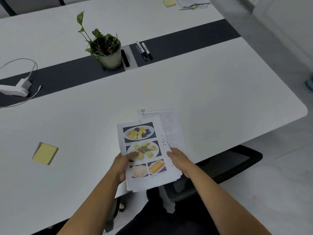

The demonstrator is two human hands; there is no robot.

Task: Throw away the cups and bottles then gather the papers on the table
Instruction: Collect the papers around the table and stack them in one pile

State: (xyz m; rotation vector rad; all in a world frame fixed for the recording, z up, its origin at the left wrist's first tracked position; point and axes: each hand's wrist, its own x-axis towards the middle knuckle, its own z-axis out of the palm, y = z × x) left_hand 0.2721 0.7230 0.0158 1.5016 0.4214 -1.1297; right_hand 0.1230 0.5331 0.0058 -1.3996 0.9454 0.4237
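Papers: a stack (144, 155) is held at the near edge of the surface (220, 92), partly overhanging it
Axis: the long side is pointed away from the person, with the far end leaned slightly left
Top sheet: four food photographs are printed; the captions cannot be read
Beneath: a text document (169, 126) is fastened by a green clip (142, 110); the print is illegible
Hands: the stack's left edge is gripped by the left hand (122, 164), thumb on top; the right edge is gripped by the right hand (177, 160)

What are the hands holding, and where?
A stack of papers. The left hand grips its left edge, thumb on top; the right hand grips its right edge.
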